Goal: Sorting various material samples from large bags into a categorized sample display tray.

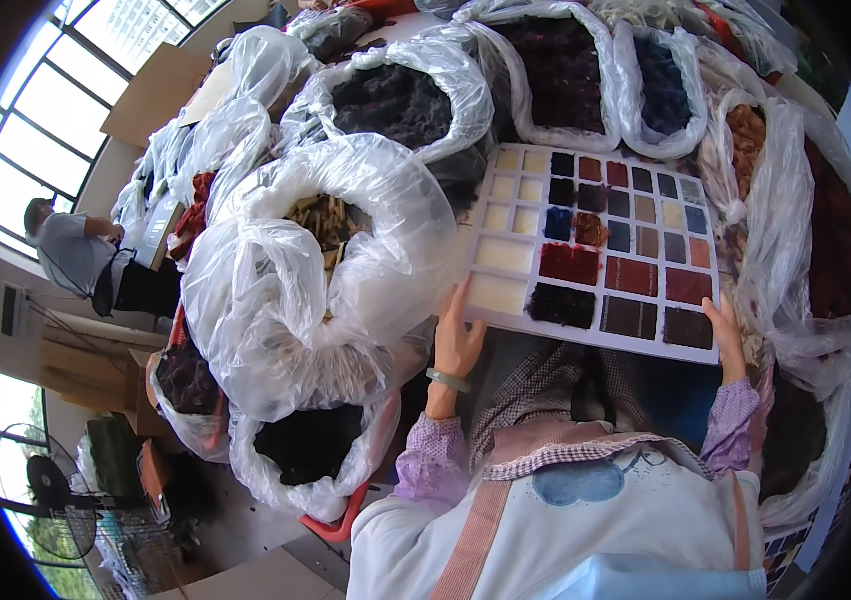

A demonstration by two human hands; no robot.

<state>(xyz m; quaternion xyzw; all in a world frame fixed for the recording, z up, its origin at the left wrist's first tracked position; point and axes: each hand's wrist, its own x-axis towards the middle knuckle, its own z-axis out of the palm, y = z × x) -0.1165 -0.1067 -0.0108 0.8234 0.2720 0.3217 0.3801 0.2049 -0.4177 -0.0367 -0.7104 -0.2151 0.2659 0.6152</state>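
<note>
Both my hands hold a large white sample board [686,353], tilted in front of my body. Rows of square swatches cover it: cream, black, dark red, navy, brown, grey and salmon, with larger ones along the near side. My left hand [459,343] grips the near left corner, thumb stretched along the lower edge. At the near right corner my right hand [727,335] has its fingers on the edge; part of them is hidden behind the board. Just left of the board stands a bulky clear plastic bag [246,290], its rolled mouth showing yellowish-brown material inside.
Open plastic bags of fibre surround me: dark grey [391,105], maroon [558,80], blue [662,85], orange-brown [746,145], deep red [834,230] and black [308,445]. At far left a person [96,255] stands near the windows. A fan [49,485] is at lower left.
</note>
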